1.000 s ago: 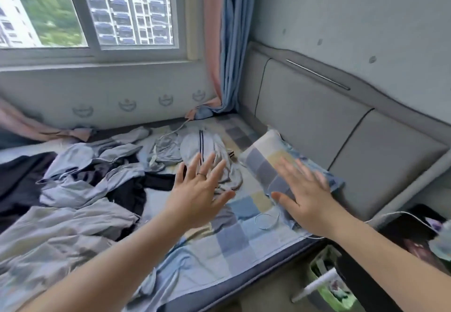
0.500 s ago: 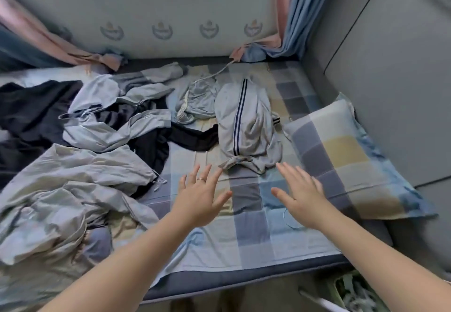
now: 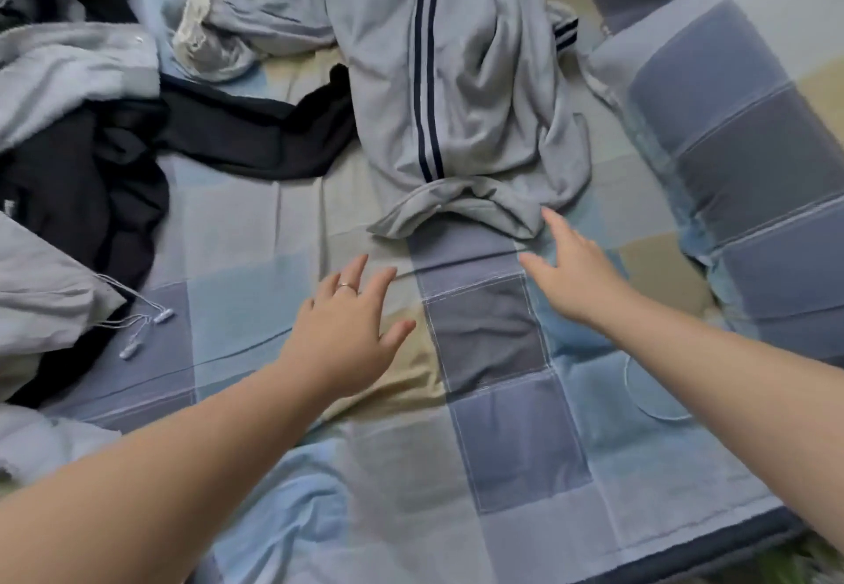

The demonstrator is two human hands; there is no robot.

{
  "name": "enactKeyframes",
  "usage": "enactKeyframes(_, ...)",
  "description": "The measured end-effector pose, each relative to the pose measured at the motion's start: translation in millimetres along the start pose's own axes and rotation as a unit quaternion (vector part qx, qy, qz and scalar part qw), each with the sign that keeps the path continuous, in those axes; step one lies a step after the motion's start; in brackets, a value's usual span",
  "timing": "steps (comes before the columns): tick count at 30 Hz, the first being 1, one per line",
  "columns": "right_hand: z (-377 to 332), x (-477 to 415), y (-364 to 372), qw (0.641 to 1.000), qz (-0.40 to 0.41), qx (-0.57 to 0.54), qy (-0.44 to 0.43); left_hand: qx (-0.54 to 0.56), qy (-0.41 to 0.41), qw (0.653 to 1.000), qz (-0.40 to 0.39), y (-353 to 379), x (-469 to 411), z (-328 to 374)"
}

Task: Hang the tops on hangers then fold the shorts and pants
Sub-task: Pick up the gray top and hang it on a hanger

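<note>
**Head view: both hands reaching for the grey striped piece, nothing gripped yet**

Head camera looks down on the checked bedsheet [image 3: 516, 446]. My left hand [image 3: 340, 332] is at centre frame, fingers straight and spread, a ring [image 3: 345, 286] on one finger, holding nothing. It hovers over or rests on the sheet, can't tell which. My right hand [image 3: 571, 273] is right of centre, also flat and empty, with its longest fingertip right at the near hem of the grey striped garment [image 3: 456, 104]. Contact or not, can't tell.

That garment lies bunched at upper centre, its dark double stripe running toward me, hem curled. Top or pants? Can't tell from here. A black garment [image 3: 228, 136] lies to its left and touches it. A crumpled grey piece with pale trim [image 3: 237, 12] is at the top, left of centre. More grey clothes are heaped at far left, one with white drawstrings [image 3: 141, 323] trailing onto the sheet. A checked pillow [image 3: 753, 127] is at right. No hanger in view.

Risks, my judgement:
- The stripe piece is twisted, so grabbing only the curled hem likely lifts it lopsided and keeps the bunching.
- The black garment's edge sits against it, so a quick pull could drag that along.
- Sorting it wrong is possible, since it could go on a hanger or be folded, and it needs opening out first.
- The left hand is well short of the hem, so a one-handed lift would let the cloth sag and re-tangle.
</note>
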State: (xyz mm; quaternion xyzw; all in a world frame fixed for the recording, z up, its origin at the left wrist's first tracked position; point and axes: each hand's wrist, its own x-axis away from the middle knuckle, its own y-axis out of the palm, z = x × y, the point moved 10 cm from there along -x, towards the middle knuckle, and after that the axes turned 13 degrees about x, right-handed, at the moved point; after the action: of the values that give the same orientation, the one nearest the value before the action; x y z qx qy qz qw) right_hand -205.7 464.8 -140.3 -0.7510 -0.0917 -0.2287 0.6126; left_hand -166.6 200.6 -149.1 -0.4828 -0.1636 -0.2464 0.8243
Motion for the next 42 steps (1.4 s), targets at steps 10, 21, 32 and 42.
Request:
enactKeyframes(10,15.7,-113.9,44.6,0.997,0.07,0.008,-0.027,-0.012,0.072,0.985,0.159,6.6,-162.0,25.9)
enactKeyframes(21,7.7,-55.5,-6.2,0.984,0.133,0.104,-0.056,-0.037,0.079,0.986,0.143,-16.7,-98.0,44.1)
enactKeyframes(32,-10.9,111.6,-13.2,0.988,0.115,0.06,-0.088,0.011,0.034,0.991,0.133,-11.0,76.6,18.5)
enactKeyframes(42,-11.9,311.7,123.2,0.973,-0.161,0.139,-0.087,-0.055,-0.079,0.986,-0.139,130.1,297.7,-27.2)
